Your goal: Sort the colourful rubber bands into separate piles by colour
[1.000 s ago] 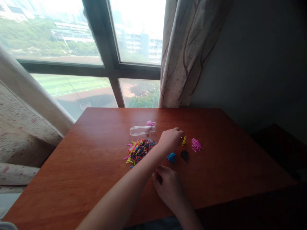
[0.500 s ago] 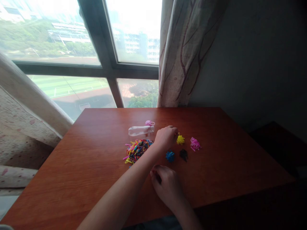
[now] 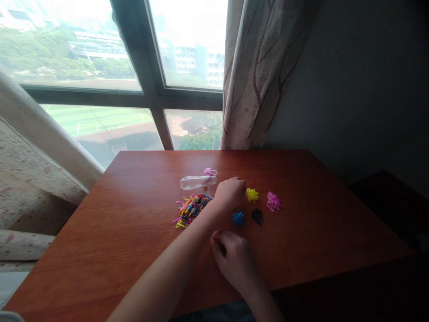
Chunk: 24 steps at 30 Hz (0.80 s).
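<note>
My left hand (image 3: pixel 229 193) reaches across the wooden table (image 3: pixel 134 232), its fingers bent together, tips just left of a small yellow pile of rubber bands (image 3: pixel 251 195). Nothing shows in it. A pink pile (image 3: pixel 274 202) lies to the right, with a blue pile (image 3: pixel 238 218) and a black pile (image 3: pixel 257 216) nearer me. The mixed heap of coloured bands (image 3: pixel 191 209) lies left of my left wrist. My right hand (image 3: pixel 234 261) rests on the table near the front edge, curled like a loose fist; what its fingers cover is hidden.
A clear plastic bottle (image 3: pixel 197 182) lies on its side behind the heap, with a pink cap (image 3: pixel 210 171) beside it. Window and curtains (image 3: pixel 261 71) stand behind the table; a dark wall is on the right.
My left hand let go of yellow bands onto the yellow pile and drew back a little to the left. The right hand has stayed put.
</note>
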Each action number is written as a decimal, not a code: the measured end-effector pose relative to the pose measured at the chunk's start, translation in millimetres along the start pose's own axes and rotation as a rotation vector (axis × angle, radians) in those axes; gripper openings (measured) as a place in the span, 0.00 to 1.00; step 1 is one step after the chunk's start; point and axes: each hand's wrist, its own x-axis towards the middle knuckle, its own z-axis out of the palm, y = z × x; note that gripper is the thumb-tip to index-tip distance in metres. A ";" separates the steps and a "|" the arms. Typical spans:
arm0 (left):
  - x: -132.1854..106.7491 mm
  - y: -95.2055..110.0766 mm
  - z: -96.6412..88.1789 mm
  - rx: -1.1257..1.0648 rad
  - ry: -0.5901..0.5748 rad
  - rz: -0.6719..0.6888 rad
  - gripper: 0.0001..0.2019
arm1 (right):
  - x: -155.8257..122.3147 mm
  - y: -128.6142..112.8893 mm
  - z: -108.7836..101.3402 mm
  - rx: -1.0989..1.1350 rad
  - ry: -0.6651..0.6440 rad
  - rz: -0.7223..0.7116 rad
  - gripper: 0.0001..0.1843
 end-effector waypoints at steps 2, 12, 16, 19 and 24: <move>-6.9 -4.1 -8.1 -0.020 0.015 0.009 0.11 | 0.6 -1.2 -0.5 -0.008 -0.002 -0.003 0.08; -109.4 -26.2 -40.5 -0.142 0.121 -0.025 0.09 | 0.0 -4.4 -4.6 -0.052 -0.020 -0.002 0.09; -152.2 -40.8 -38.4 -0.201 0.191 -0.096 0.08 | 0.4 -5.5 -4.4 -0.074 -0.031 -0.007 0.09; -173.7 -54.1 -33.0 -0.201 0.211 -0.150 0.09 | 0.8 -6.7 -3.7 -0.104 -0.035 -0.007 0.08; -194.7 -68.1 -20.6 -0.216 0.251 -0.153 0.08 | 1.6 -8.2 -2.9 -0.152 -0.042 -0.006 0.08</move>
